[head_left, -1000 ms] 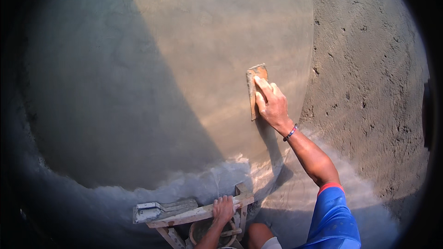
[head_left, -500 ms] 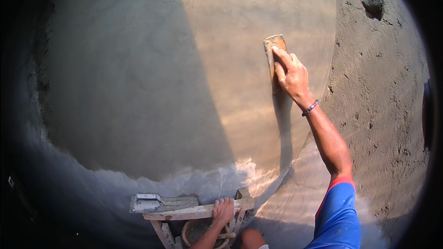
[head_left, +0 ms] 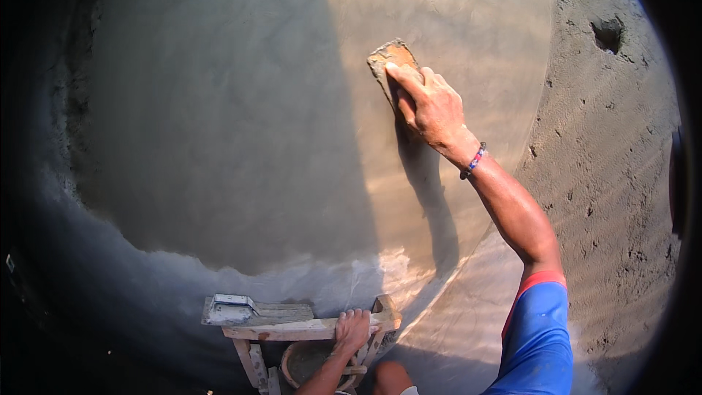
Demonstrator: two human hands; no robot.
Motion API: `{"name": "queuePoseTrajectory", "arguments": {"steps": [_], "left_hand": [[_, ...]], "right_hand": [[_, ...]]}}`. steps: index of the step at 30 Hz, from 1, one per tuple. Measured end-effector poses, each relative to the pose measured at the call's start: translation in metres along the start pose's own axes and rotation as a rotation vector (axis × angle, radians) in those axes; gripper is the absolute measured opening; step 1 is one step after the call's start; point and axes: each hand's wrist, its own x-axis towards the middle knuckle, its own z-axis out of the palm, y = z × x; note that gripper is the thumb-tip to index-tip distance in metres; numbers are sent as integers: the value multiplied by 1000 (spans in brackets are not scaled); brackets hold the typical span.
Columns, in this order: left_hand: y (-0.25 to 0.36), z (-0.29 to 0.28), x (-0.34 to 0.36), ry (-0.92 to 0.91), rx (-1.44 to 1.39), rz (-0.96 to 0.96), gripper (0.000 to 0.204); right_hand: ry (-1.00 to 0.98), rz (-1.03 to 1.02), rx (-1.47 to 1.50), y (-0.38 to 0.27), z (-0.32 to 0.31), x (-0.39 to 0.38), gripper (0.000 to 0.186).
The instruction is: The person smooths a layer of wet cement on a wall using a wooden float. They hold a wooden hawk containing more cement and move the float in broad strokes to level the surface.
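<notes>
My right hand (head_left: 435, 108) is closed on a plastering float (head_left: 396, 54), a flat rectangular tool with an orange-brown face and grey mortar on its edges. The float lies against the smooth wet plaster (head_left: 468, 36) of the wall, its upper end tilted left. Down at the bottom, my left hand (head_left: 353, 330) wraps over the top rail of a wooden stand (head_left: 292, 332). On that stand's left part lies a steel trowel (head_left: 252, 311) smeared with grey mortar.
Below the rail stands a round bucket (head_left: 287, 366), partly hidden by my left forearm. Rough pitted plaster (head_left: 599, 132) with a square hole (head_left: 607, 34) covers the right side. A ragged plaster edge runs along the lower left. My knee (head_left: 393, 377) shows beside the stand.
My right hand has swept the float left and slightly up across the plaster, and the float now tilts more to the left. My left hand keeps its place on the rail.
</notes>
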Motion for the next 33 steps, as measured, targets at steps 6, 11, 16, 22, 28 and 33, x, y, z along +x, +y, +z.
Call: {"name": "queuePoseTrajectory", "arguments": {"steps": [6, 11, 16, 22, 28, 33], "left_hand": [[10, 1, 0, 26, 5, 48, 47], [8, 4, 5, 12, 3, 58, 49], [-8, 2, 1, -24, 10, -30, 49], [10, 5, 0, 57, 4, 54, 46], [1, 7, 2, 25, 20, 36, 47], [-3, 8, 2, 69, 29, 41, 47]], "right_hand": [[104, 385, -67, 119, -54, 122, 42], [179, 631, 22, 202, -52, 34, 45], [-86, 174, 57, 16, -14, 42, 39], [169, 519, -13, 214, -82, 107, 44], [123, 527, 145, 159, -34, -31, 42], [-11, 359, -51, 114, -60, 72, 40]]}}
